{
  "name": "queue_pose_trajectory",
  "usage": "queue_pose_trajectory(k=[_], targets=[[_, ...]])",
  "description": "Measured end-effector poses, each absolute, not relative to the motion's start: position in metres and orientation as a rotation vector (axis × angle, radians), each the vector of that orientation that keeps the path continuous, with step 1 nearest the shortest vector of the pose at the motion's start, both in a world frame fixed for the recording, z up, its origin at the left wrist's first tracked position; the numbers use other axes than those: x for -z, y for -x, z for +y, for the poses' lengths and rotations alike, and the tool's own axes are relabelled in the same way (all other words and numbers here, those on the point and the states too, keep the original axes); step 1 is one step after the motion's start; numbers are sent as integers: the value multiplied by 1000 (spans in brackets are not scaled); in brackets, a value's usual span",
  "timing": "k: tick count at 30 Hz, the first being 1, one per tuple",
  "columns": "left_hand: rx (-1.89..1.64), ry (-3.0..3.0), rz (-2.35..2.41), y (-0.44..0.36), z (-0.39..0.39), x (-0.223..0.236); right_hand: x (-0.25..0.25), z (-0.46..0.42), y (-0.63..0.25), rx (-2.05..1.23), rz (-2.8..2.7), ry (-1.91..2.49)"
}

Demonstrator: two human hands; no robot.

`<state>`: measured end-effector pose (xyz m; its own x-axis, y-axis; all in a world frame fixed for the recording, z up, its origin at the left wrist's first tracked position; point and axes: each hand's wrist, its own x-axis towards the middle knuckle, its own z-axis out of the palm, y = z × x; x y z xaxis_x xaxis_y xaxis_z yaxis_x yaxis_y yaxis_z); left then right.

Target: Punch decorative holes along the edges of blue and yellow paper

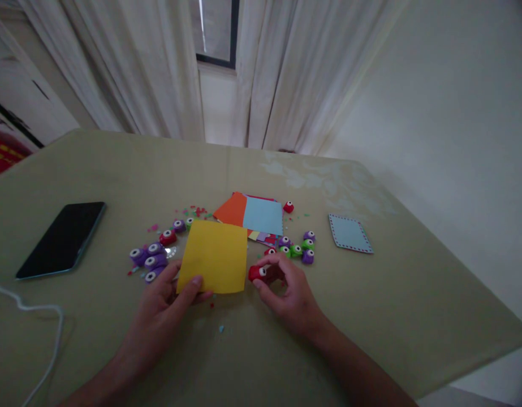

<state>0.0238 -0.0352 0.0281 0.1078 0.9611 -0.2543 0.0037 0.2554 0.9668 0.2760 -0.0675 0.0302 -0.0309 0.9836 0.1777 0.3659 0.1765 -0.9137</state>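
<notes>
A square sheet of yellow paper [216,254] is pinched at its lower left corner by my left hand [169,302], thumb on top and fingers underneath. My right hand [292,291] is closed on a small red craft punch [257,273], close to the paper's right edge; I cannot tell whether the paper sits in its slot. Just beyond my right fingers is another red punch [270,251]. Purple punches [155,262] lie in a group by my left fingers, with a red punch [168,237] behind them.
Behind the yellow sheet lie orange paper [232,208] and light blue paper [264,215]. Green punches [296,250] and purple ones stand to their right. A blue card [349,233] has holes along its edges. Confetti [198,211] is scattered about. A black tablet [63,240] and white cable [52,308] lie left.
</notes>
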Motion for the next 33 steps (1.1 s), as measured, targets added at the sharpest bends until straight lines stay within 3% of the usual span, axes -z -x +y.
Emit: queue_pose_trajectory(k=[33], targets=[[-945, -1034, 1231, -25, -32, -29, -23, -69, -272, -784, -1661, 1378]])
